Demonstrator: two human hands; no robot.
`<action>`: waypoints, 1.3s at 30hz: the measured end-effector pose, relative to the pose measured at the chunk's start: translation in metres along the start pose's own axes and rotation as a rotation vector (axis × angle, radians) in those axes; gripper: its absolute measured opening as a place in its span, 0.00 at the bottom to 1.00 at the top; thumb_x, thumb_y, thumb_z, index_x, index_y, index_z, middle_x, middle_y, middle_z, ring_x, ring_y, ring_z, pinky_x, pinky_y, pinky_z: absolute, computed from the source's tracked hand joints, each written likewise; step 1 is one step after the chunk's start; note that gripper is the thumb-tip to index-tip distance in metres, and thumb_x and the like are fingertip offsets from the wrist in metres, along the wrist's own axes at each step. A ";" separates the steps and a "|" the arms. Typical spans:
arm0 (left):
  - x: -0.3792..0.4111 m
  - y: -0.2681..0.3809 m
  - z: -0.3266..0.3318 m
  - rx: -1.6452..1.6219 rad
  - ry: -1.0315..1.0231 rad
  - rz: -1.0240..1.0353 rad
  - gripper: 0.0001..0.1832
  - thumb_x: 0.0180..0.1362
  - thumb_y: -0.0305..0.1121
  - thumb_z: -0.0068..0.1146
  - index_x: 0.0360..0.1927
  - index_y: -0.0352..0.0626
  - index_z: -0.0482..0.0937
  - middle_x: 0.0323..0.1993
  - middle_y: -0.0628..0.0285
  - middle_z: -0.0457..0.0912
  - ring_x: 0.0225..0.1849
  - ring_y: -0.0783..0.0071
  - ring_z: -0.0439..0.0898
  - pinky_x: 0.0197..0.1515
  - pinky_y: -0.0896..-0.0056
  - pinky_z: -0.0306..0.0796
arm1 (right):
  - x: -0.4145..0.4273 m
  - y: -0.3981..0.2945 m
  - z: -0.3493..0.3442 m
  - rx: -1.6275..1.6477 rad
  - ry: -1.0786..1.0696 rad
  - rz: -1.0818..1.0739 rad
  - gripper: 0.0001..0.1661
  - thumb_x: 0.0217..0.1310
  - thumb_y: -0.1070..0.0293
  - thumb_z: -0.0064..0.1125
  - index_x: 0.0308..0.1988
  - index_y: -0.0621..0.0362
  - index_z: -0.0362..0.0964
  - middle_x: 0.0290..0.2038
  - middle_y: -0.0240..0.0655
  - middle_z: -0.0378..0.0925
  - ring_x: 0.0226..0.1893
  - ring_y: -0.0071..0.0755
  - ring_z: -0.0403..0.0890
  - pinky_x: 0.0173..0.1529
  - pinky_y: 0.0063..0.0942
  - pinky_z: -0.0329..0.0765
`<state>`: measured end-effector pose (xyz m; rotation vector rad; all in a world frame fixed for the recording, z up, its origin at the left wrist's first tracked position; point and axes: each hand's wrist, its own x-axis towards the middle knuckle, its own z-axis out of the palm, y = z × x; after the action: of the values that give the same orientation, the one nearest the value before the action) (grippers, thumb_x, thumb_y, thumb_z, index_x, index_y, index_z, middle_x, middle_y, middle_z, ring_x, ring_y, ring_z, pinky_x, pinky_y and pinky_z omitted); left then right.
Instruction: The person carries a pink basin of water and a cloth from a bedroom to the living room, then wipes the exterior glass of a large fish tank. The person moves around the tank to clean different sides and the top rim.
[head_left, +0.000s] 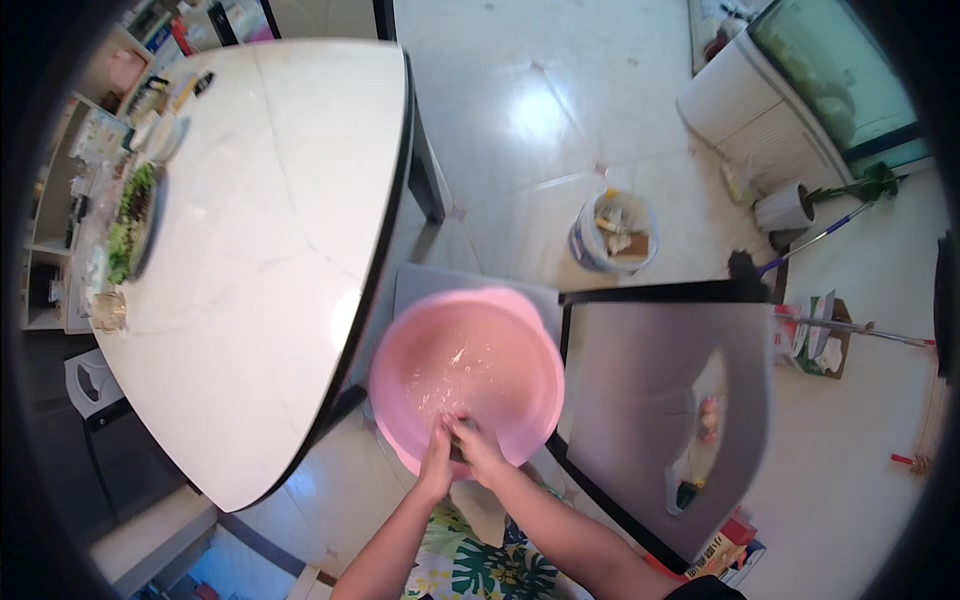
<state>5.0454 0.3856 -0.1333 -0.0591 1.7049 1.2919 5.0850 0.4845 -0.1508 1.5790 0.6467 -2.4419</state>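
A pink plastic basin (480, 367) with rippling water in it rests on a grey chair seat (420, 281). Over its near rim, my left hand (437, 454) and my right hand (478, 448) are pressed together. Something small and dark shows between the palms; what it is cannot be made out. The fingers point toward the water, and the two hands partly hide each other.
A white marble-look table (285, 195) stands at left, bearing a plate of leafy greens (131, 225) and a glass (109, 311). The grey chair backrest (637, 397) is at right. Beyond are a waste bin (615, 232) and a fish tank (832, 75).
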 end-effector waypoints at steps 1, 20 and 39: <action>-0.017 -0.004 -0.010 0.020 -0.044 0.062 0.39 0.70 0.58 0.17 0.70 0.34 0.54 0.69 0.50 0.59 0.71 0.59 0.57 0.70 0.63 0.50 | -0.021 -0.010 0.003 -0.023 0.025 -0.001 0.20 0.60 0.64 0.62 0.51 0.54 0.67 0.42 0.32 0.73 0.40 0.26 0.76 0.45 0.26 0.75; -0.159 -0.096 -0.212 0.815 0.017 0.189 0.28 0.64 0.51 0.45 0.52 0.33 0.76 0.50 0.42 0.78 0.55 0.46 0.74 0.56 0.53 0.68 | -0.185 -0.026 0.082 -0.652 0.249 -1.262 0.15 0.42 0.68 0.69 0.31 0.60 0.73 0.33 0.41 0.77 0.35 0.39 0.80 0.38 0.32 0.76; -0.248 0.136 0.172 0.362 -1.254 -0.065 0.26 0.68 0.53 0.43 0.49 0.39 0.78 0.46 0.56 0.81 0.51 0.62 0.77 0.54 0.59 0.68 | -0.503 -0.004 -0.143 0.022 0.026 -1.241 0.29 0.52 0.65 0.63 0.54 0.61 0.65 0.42 0.38 0.75 0.42 0.30 0.77 0.46 0.29 0.75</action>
<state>5.2163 0.4589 0.1410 0.7473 0.7767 0.6468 5.4175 0.5029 0.2521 1.3857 2.0949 -3.1151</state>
